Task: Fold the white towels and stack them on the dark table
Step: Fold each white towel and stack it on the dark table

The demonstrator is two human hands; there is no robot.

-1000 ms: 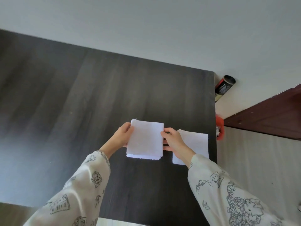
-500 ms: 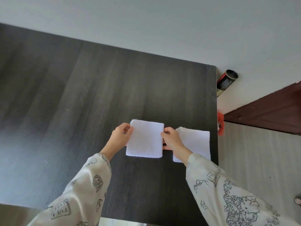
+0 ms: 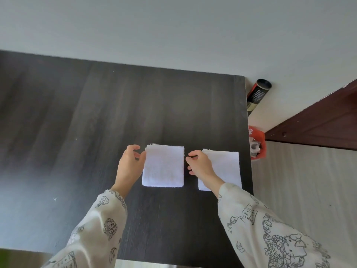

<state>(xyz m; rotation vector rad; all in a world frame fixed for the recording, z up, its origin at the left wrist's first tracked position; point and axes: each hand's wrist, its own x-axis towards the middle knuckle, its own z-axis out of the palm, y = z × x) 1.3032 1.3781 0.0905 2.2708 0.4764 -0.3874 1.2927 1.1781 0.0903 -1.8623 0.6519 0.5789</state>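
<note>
A folded white towel (image 3: 163, 165) lies flat on the dark table (image 3: 77, 117), right of centre. My left hand (image 3: 130, 164) hovers at its left edge with loosely curled fingers, the thumb close to or just touching the cloth. My right hand (image 3: 200, 166) is a small gap away from the towel's right edge, fingers loosely curled and holding nothing. Under and behind my right hand lies a second folded white towel (image 3: 227, 167), close to the table's right edge; my right wrist hides part of it.
Past the table's right edge, on the floor, stand a black and red cylinder (image 3: 257, 93) and an orange-red container (image 3: 257, 142). A dark brown wooden panel (image 3: 318, 120) runs along the far right. A pale wall stands behind the table.
Both hands held the middle towel by its sides earlier. It now rests flat on the table and both hands have come off its edges, the right one clearly apart.
</note>
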